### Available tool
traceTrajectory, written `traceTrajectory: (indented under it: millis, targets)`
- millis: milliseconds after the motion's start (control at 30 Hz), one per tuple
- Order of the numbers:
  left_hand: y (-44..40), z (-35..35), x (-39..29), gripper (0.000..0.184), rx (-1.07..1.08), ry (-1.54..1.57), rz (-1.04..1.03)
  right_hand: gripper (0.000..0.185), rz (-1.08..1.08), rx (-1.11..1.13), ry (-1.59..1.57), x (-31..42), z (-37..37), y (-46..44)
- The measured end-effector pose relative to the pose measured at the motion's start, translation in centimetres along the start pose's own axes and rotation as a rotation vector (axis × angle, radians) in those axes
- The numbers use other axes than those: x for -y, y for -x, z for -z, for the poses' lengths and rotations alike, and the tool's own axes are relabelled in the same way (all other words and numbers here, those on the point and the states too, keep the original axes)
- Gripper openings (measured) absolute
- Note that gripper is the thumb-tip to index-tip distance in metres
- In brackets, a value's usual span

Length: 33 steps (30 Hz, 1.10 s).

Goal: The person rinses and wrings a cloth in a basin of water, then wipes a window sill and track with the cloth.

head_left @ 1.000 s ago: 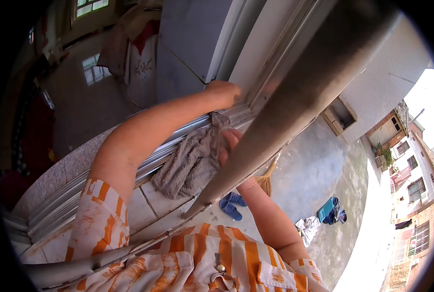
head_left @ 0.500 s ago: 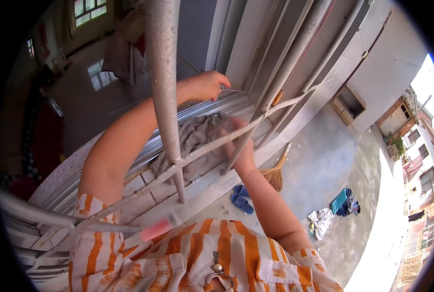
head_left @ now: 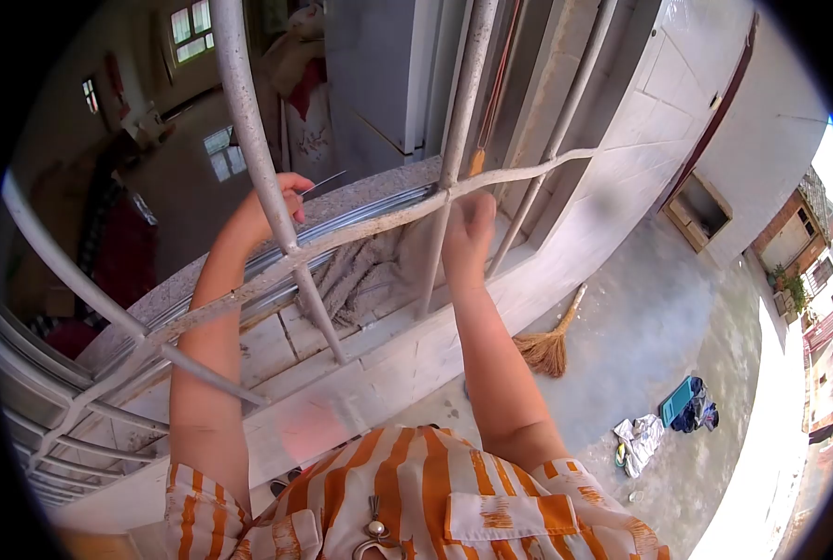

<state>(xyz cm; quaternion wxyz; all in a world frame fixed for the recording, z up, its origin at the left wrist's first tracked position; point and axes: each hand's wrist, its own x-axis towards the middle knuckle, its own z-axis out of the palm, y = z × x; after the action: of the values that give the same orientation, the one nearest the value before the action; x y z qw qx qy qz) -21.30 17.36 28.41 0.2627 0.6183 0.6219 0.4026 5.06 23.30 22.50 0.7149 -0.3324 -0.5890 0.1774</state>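
I see left hand (head_left: 292, 186) half-closed, pinching thin strip (head_left: 326, 182); loose pinch could drop it; right hand (head_left: 468, 233) curled by bars (head_left: 465, 89), hold unclear; knuckles could scrape.

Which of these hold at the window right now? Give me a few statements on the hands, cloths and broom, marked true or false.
1. The left hand holds a thin rod. True.
2. The gray cloth hangs over a bar. False: it lies on the sill, behind the bars.
3. The broom lies on the ground. True.
4. The right hand grips the broom. False: that hand is up by the window bars, apart from the broom.
5. The white cloth on the ground is near a dark cloth. True.
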Motion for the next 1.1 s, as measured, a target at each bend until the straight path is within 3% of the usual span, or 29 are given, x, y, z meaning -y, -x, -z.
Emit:
traceTrajectory:
  millis: [33, 100, 167, 200, 300, 367, 433, 467, 600, 700, 833, 900, 933, 967, 1100]
  targets:
    - [1.2, 0.3, 0.1, 0.027, -0.107, -0.003, 0.041, 0.013, 0.045, -0.072, 0.001, 0.3, -0.4, -0.7]
    - [3.3, 1.4, 1.3, 0.027, -0.123, -0.010, 0.014, 0.015, 0.058, -0.015, -0.029, -0.8, -0.5, -1.1]
    - [5.5, 1.4, 1.9, 0.028, -0.136, -0.014, -0.018, 0.024, 0.032, 0.201, 0.363, -1.3, -0.6, -1.1]
    - [6.8, 1.3, 1.8, 0.026, -0.151, -0.061, -0.002, 0.034, 0.132, 0.279, 0.460, -2.9, -1.4, -0.3]
    - [9.4, -0.2, 0.8, 0.026, -0.219, -0.092, 0.082, 0.033, 0.240, 0.367, 0.637, -3.1, -1.1, 1.6]
    - [10.5, -1.5, 0.2, 0.028, -0.278, -0.072, 0.153, 0.025, 0.188, 0.361, 0.582, -3.6, -1.3, 0.8]
    - [10.9, -2.0, 0.0, 0.031, -0.309, -0.301, 0.191, 0.017, -0.137, 0.284, 0.365, -5.0, -1.2, -0.3]
    - [10.9, -2.2, 0.8, 0.031, -0.309, -0.301, 0.189, 0.015, 0.047, 0.126, 0.425, -4.7, -1.4, -0.6]
    - [10.7, -2.4, 3.2, 0.031, -0.351, -0.306, 0.123, 0.018, 0.170, -0.129, 0.552, -4.7, -2.1, -2.3]
    - [10.6, -2.4, 4.2, 0.029, -0.366, -0.319, 0.131, 0.017, 0.124, -0.121, 0.336, -4.9, -2.1, -4.3]
    - [11.2, -2.6, 3.7, 0.027, -0.392, -0.398, 0.112, 0.015, 0.032, -0.065, 0.361, -9.5, -3.1, -7.8]
    - [11.3, -2.6, 3.9, 0.026, -0.392, -0.419, 0.069, 0.022, 0.414, -0.085, 1.044, -12.9, -3.7, -7.8]
    - [11.4, -2.6, 4.0, 0.026, -0.397, -0.437, 0.024, 0.036, 0.175, 0.249, 1.277, -15.0, -3.9, -7.3]
    - [11.4, -2.6, 3.9, 0.026, -0.394, -0.442, 0.014, 0.046, -0.027, 0.320, 1.147, -10.8, -3.3, -6.4]
    - [11.8, -2.4, 3.9, 0.026, -0.397, -0.490, 0.023, 0.051, -0.118, 0.390, 1.248, -11.6, -4.4, -7.2]
